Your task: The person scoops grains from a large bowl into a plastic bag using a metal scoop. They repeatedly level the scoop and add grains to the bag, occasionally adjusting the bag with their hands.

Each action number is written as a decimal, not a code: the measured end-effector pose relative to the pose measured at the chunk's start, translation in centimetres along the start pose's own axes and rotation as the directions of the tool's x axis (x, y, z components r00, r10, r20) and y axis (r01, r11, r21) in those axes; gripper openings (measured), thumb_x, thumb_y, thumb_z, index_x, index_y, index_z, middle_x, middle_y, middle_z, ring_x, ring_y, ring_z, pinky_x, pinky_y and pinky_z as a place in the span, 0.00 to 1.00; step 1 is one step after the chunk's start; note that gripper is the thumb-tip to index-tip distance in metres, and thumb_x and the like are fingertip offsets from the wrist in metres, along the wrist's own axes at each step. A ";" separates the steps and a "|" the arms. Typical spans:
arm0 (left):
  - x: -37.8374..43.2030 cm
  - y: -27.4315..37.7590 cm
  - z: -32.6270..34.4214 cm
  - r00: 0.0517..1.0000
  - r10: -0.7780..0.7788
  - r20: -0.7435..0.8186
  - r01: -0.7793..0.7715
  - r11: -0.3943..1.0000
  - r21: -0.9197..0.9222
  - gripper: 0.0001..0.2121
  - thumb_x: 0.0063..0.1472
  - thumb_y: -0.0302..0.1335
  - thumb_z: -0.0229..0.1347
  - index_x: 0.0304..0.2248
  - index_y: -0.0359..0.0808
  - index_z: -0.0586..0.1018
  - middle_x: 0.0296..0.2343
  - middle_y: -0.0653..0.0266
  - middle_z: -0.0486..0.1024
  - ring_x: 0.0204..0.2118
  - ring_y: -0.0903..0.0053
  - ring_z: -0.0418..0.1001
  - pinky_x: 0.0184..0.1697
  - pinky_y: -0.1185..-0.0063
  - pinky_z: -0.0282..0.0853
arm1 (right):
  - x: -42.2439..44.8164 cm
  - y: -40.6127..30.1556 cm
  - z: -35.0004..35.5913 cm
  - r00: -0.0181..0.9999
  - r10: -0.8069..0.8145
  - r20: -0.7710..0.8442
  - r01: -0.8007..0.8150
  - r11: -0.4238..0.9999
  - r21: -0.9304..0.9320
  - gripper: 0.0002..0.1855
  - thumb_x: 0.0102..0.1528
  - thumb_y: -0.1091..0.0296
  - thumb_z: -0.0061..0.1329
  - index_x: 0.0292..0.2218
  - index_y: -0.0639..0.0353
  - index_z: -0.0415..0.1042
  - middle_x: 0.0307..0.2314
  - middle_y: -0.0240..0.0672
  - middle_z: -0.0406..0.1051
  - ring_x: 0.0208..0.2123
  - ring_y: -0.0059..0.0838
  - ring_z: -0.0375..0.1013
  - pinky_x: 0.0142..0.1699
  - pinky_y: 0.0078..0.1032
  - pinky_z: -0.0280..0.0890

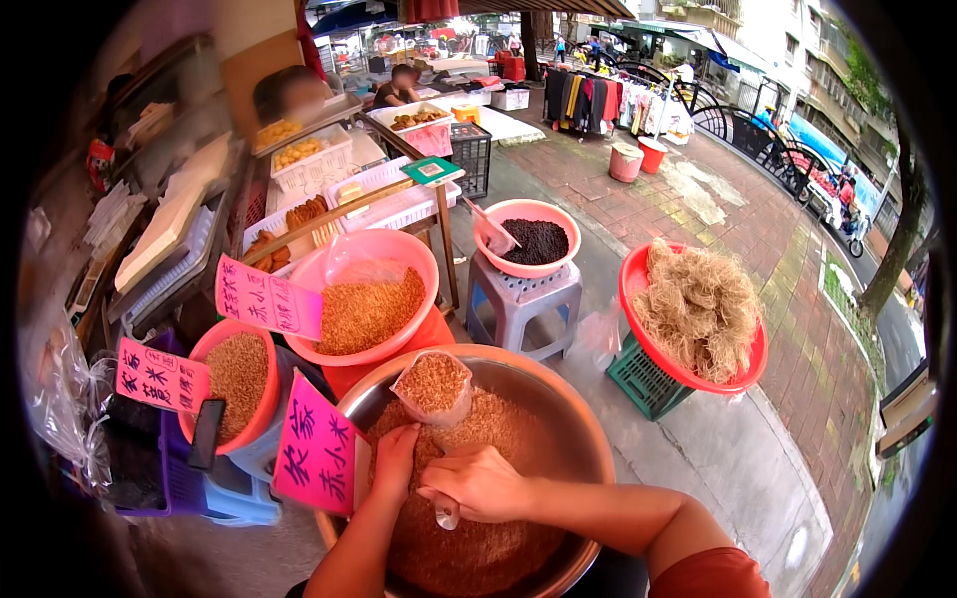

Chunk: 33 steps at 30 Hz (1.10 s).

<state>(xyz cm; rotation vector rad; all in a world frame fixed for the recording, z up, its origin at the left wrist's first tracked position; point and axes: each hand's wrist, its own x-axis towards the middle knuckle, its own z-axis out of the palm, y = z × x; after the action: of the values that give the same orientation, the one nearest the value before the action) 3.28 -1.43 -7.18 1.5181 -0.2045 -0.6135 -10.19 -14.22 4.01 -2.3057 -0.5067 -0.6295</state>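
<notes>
A wide metal basin before me contains loose reddish-brown grain. Against its far part leans a clear plastic bag, filled with the same grain. My left hand pinches the near edge of this bag, fingertips partly hidden. Closed around a scoop, my right hand is low over the grain just right of the left hand. The end of the scoop's handle sticks out below the fist; its blade is mostly hidden. A pink handwritten sign stands at the basin's left rim.
Pink basins of grain and pale grain stand left, a phone at the nearer one's rim. A stool bears a bowl of black beans. Right, a red basin holds dried noodle-like bundles. People sit beyond the food trays.
</notes>
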 end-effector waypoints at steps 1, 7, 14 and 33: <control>-0.1 0.4 0.2 1.000 0.011 0.006 -0.011 0.998 0.057 0.12 0.58 0.30 0.53 0.33 0.27 0.79 0.28 0.65 0.76 0.33 0.82 0.69 0.40 0.83 0.63 | -0.2 0.0 0.3 1.000 -0.006 0.003 0.006 1.000 -0.008 0.09 0.50 0.66 0.51 0.23 0.56 0.65 0.17 0.34 0.65 0.19 0.38 0.68 0.25 0.33 0.64; -1.3 2.4 0.8 0.994 0.073 0.083 -0.086 0.984 0.156 0.12 0.57 0.29 0.53 0.33 0.25 0.79 0.29 0.63 0.76 0.33 0.81 0.70 0.39 0.82 0.64 | -0.6 -0.2 1.6 0.998 -0.025 0.063 0.028 0.999 -0.046 0.11 0.50 0.66 0.50 0.21 0.57 0.64 0.17 0.36 0.66 0.20 0.41 0.69 0.25 0.34 0.65; -1.5 2.3 1.1 0.991 0.112 0.071 -0.121 0.982 0.142 0.12 0.57 0.29 0.53 0.32 0.24 0.78 0.27 0.63 0.76 0.32 0.82 0.70 0.38 0.81 0.64 | -0.7 -0.7 1.3 0.998 0.009 0.065 -0.004 0.997 -0.076 0.08 0.46 0.68 0.52 0.22 0.56 0.64 0.18 0.35 0.66 0.21 0.39 0.70 0.28 0.33 0.66; 0.5 -1.0 0.4 0.994 0.105 0.010 -0.105 0.968 0.230 0.14 0.56 0.36 0.53 0.28 0.32 0.80 0.21 0.61 0.76 0.26 0.78 0.71 0.33 0.78 0.64 | -0.3 0.3 -1.8 0.997 -0.065 -0.043 0.065 0.998 0.010 0.08 0.49 0.70 0.53 0.23 0.57 0.66 0.17 0.33 0.67 0.20 0.36 0.69 0.25 0.31 0.63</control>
<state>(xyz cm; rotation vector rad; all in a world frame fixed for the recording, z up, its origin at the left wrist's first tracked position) 3.24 -1.98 -8.27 1.7188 -0.3627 -0.5169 -10.82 -15.77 4.89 -2.2680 -0.5656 -0.7047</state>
